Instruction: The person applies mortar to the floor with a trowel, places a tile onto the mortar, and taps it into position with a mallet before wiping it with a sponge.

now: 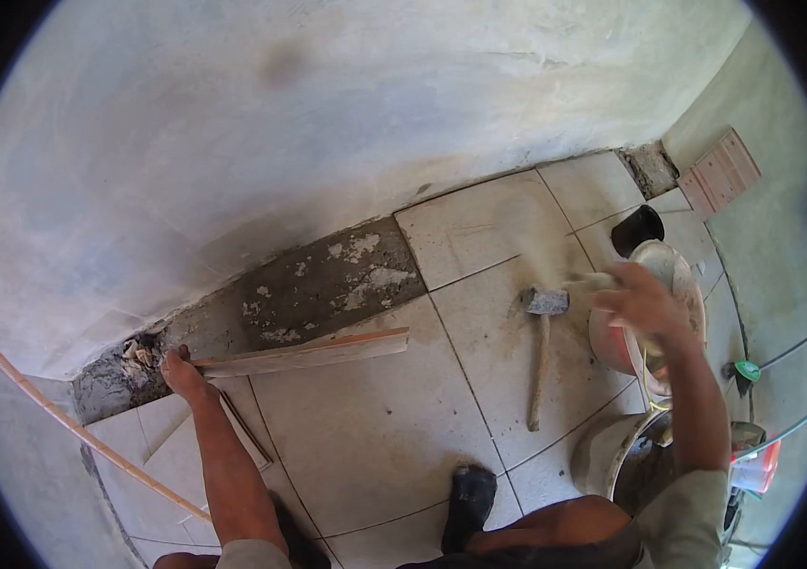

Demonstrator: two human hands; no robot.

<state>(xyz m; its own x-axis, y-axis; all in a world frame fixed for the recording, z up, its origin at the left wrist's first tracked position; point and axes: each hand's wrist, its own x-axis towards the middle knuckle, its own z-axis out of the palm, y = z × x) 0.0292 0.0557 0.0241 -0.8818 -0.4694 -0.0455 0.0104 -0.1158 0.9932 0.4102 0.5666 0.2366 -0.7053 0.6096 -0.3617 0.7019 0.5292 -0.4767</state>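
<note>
The cut tile strip (304, 353) lies on the tiled floor (375, 427) along the bare mortar bed (327, 284), at nine o'clock from the hammer (542, 351). The left hand (180, 372) pinches its left end. The right hand (636, 302), blurred with fingers spread, hovers over a bucket (678, 284) at three o'clock of the hammer.

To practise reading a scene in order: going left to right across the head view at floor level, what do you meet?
Thin cane → left hand → tile strip → hammer → right hand → green-capped item.
</note>
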